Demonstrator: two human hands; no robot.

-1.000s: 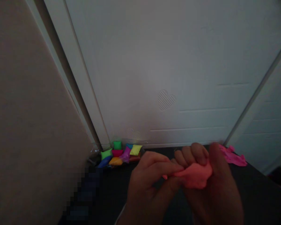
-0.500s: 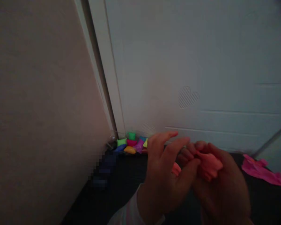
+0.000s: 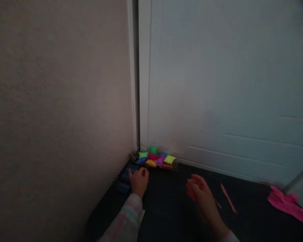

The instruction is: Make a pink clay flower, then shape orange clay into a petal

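Note:
My right hand point(image 3: 200, 195) hovers above the dark tabletop with its fingers wrapped round a lump of pinkish-red modelling clay point(image 3: 192, 193). Most of the lump is hidden by the fingers. My left hand point(image 3: 139, 183) reaches away to the left, beside a dark blue flat object point(image 3: 123, 183) that is partly blurred. Its fingers are curled in, with the one on the left sticking out. What they hold, if anything, cannot be made out. A thin pink modelling tool point(image 3: 228, 198) lies on the table to the right of my right hand, and part of another thin pink strip shows beside the wrist.
Several colourful packets, among them a yellow packet point(image 3: 170, 159) and an orange packet point(image 3: 150, 163), sit in the back corner. A bright pink crumpled piece point(image 3: 288, 203) lies at the far right. A wall point(image 3: 65, 101) and a white panel point(image 3: 217, 74) border the dark tabletop point(image 3: 166, 208).
My hands have parted: the left has moved off to the left, while the right has lowered and closed round the clay. The view has shifted, and the thin pink tool now shows.

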